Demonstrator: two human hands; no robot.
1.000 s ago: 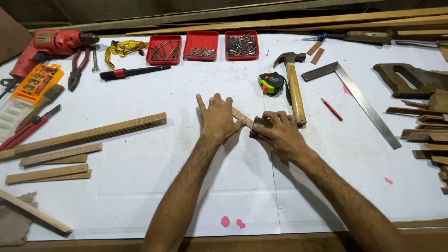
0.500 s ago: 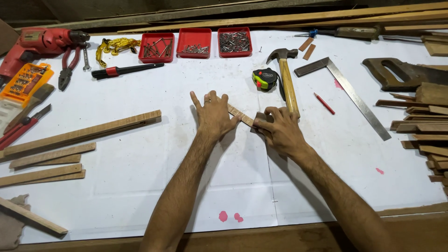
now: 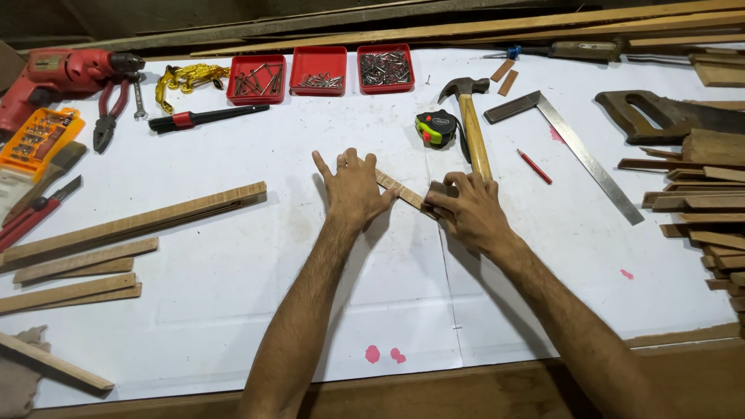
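left hand (image 3: 353, 190) lay flat, fingers spread | right hand (image 3: 469, 209) curled, fingertips pinched | my forearms angled inward

Premises are presenting as a woodworking workshop. A white-covered table (image 3: 233, 256) is carrying a claw hammer (image 3: 472, 124), handsaw (image 3: 667, 116), try square (image 3: 578, 151), tape measure (image 3: 436, 128), red power drill (image 3: 62, 74), pliers (image 3: 109, 112) and three red trays of nails and screws (image 3: 320, 71). Wooden strips (image 3: 132, 225) are lying stacked along both edges.

Head view, looking steeply down, close over workbench (image 3: 233, 310)
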